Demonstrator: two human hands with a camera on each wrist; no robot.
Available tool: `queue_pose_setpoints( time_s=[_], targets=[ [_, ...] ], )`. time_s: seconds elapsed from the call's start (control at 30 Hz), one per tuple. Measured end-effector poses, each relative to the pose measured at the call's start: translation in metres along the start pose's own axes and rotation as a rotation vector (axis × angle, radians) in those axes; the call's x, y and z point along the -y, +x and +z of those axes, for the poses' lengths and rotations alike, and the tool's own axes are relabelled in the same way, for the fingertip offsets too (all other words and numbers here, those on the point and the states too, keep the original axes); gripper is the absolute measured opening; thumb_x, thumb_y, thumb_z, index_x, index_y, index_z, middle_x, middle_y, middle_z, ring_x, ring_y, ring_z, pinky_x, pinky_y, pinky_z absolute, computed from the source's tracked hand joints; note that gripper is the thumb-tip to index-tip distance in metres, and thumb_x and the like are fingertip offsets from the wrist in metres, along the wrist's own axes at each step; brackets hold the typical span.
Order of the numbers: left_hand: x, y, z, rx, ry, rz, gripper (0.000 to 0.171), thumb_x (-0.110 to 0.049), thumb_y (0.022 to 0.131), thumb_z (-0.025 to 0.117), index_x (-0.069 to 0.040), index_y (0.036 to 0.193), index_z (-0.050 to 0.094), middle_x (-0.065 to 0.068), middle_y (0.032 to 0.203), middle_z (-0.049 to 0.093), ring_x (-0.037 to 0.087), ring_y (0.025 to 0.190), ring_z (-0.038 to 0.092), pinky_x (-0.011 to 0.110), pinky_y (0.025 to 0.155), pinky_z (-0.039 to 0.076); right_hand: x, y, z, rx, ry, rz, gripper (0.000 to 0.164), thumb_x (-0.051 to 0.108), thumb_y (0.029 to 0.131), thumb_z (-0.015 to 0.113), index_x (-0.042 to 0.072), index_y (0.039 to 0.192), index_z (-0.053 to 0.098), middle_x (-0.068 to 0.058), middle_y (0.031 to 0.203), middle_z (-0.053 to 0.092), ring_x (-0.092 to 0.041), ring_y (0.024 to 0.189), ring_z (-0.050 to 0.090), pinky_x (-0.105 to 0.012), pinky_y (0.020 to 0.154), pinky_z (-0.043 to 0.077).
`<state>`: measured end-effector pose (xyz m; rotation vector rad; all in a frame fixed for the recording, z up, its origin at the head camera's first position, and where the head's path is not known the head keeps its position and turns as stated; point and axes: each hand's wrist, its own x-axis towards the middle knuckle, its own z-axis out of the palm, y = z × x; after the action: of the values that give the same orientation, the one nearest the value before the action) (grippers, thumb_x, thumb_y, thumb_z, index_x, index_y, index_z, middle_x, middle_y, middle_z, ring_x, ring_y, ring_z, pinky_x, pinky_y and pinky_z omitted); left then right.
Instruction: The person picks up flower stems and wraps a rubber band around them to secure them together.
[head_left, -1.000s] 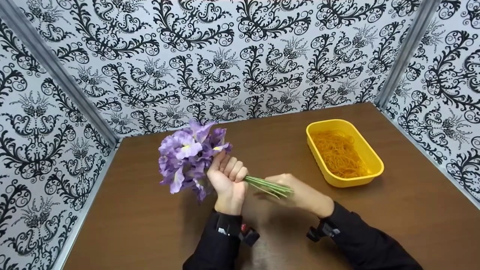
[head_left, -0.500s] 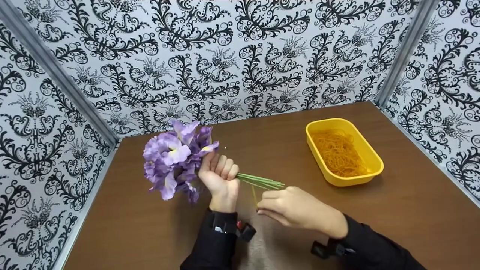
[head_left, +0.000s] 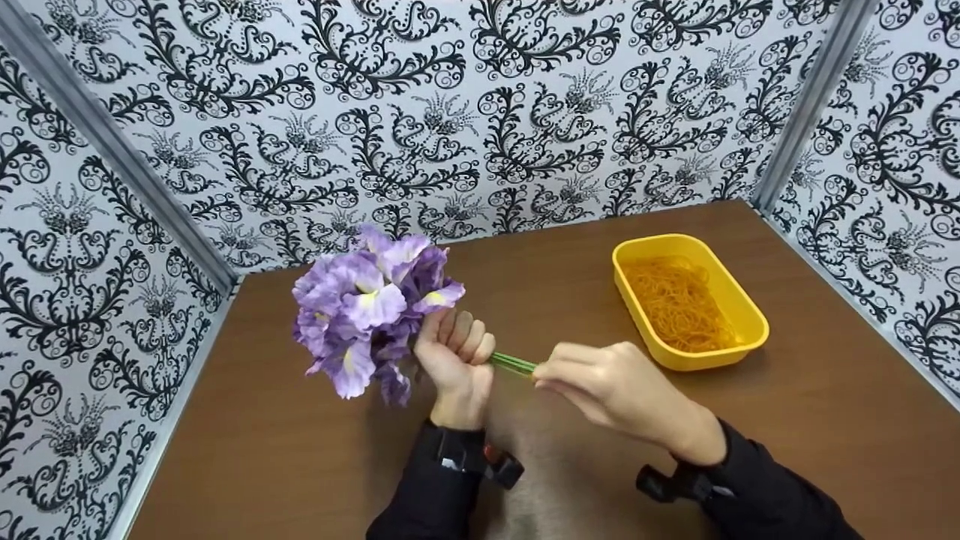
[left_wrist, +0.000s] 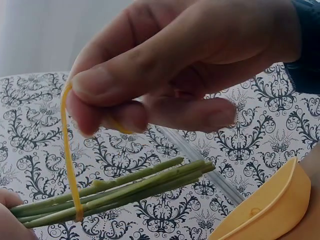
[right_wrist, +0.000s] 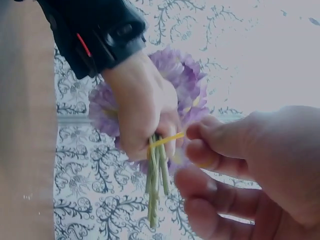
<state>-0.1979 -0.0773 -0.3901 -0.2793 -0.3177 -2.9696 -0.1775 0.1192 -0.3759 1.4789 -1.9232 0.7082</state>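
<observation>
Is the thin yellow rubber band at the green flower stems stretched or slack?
Stretched: both wrist views show the thin yellow rubber band running nearly straight between the green flower stems and the pinching right hand.

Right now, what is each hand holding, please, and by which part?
Left hand: flowers, by the stems. Right hand: yellow band, by the end away from the stems.

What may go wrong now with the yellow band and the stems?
The yellow band, drawn taut by the right hand, might snap or slip from its pinch. The stems have free ends beyond it, so it could slide off them. Only the left hand grips the stems; if it loosens, the purple flowers might shift.
</observation>
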Motion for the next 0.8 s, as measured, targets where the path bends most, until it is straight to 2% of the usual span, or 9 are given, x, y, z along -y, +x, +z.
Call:
queue_pose_setpoints(
  time_s=[0.1,0.3,0.43,0.63,0.8],
  targets=[
    [0.003,-0.003,0.000,0.036,0.026,-0.019,0.042,-0.012,0.092,0.047,-0.017,0.062,0.018,-0.009,0.052,0.015,0.003,0.044,0.011,0.017,0.042,0.008,-0.006,0.000,-0.004,-0.040,0.013,0.059,0.015,0.006,0.090,0.075,0.012,0.104,0.072,0.005,0.090,0.066,-0.003,0.067,0.060,-0.016,0.060,0.053],
    [0.008,-0.009,0.004,0.089,0.110,-0.047,0.038,-0.008,0.095,0.027,-0.017,0.059,0.017,-0.008,0.053,0.014,0.003,0.045,0.011,0.018,0.044,0.008,-0.017,-0.001,-0.006,-0.076,0.004,0.144,0.017,0.003,0.089,0.075,0.011,0.104,0.073,0.006,0.092,0.068,-0.005,0.073,0.062,-0.019,0.064,0.052],
    [0.009,-0.014,0.008,0.110,0.124,-0.103,0.037,-0.009,0.094,0.027,-0.018,0.059,0.018,-0.009,0.053,0.016,0.003,0.045,0.013,0.017,0.044,0.008,-0.024,-0.002,-0.007,-0.091,0.014,0.188,0.015,0.003,0.089,0.076,0.011,0.102,0.074,0.006,0.091,0.068,-0.005,0.074,0.062,-0.018,0.065,0.051],
    [0.007,-0.017,0.013,0.101,0.033,-0.191,0.038,-0.011,0.091,0.041,-0.018,0.060,0.020,-0.010,0.052,0.019,0.002,0.044,0.015,0.016,0.043,0.010,-0.036,-0.007,-0.002,-0.057,0.082,0.240,0.011,0.005,0.091,0.075,0.012,0.100,0.075,0.007,0.090,0.066,-0.005,0.069,0.055,-0.017,0.060,0.046],
    [0.004,-0.016,0.011,0.079,-0.126,-0.206,0.038,-0.010,0.091,0.043,-0.019,0.061,0.020,-0.010,0.053,0.015,0.002,0.045,0.014,0.016,0.043,0.011,-0.042,-0.015,0.013,0.112,0.171,0.277,0.010,0.011,0.095,0.071,0.015,0.102,0.077,0.008,0.089,0.066,-0.005,0.073,0.058,-0.021,0.063,0.050]
  ],
)
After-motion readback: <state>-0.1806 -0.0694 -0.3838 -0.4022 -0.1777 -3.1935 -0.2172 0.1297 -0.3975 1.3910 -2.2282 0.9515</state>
